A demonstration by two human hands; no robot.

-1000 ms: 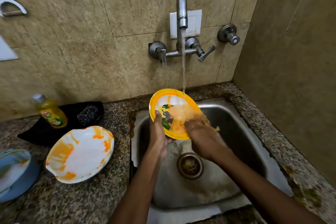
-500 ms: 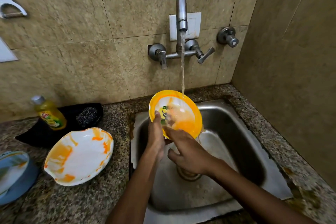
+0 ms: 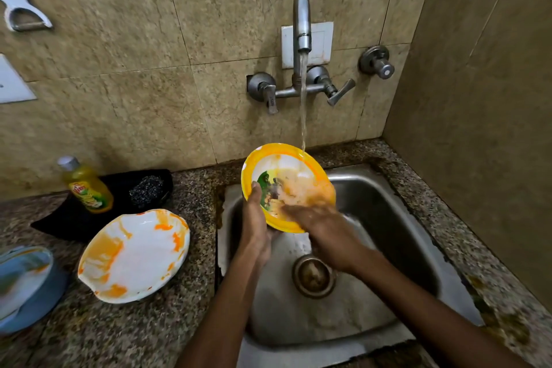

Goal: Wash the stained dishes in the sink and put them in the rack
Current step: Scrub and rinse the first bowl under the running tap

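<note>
1. The yellow plate (image 3: pixel 286 167) sits at the centre of the frame, held over the back left part of the sink (image 3: pixel 397 218) and tilted so its face looks toward me. I judge the tilt is there to let the water sheet down the plate and run off into the basin.
2. My left hand (image 3: pixel 255 227) grasps the plate at its lower left rim, thumb on the face and the other fingers hidden behind it (a grip that leaves most of the face free).
3. My right hand (image 3: pixel 325 227) lies over the lower right of the plate with fingers stretched flat, holding nothing; it is blurred, which I read as rubbing.
4. The plate has a yellow rim and a white middle with a green and dark printed picture on its left half. An orange film covers the right half, so I judge it only partly washed.
5. The tap (image 3: pixel 301 24) in the upper middle is running, and its stream lands on the plate's top right rim.
6. On the counter (image 3: pixel 191 191) at lower left lies a white plate (image 3: pixel 134 257) streaked with orange, waiting its turn, I judge.
7. Behind it stand a bottle of dish soap (image 3: pixel 88 185) and a steel scrubber (image 3: pixel 148 188) on a black tray (image 3: pixel 59 221).
8. A blue dish (image 3: pixel 24 287) shows at the left edge, blurred.
9. I see no rack in the frame.
</note>
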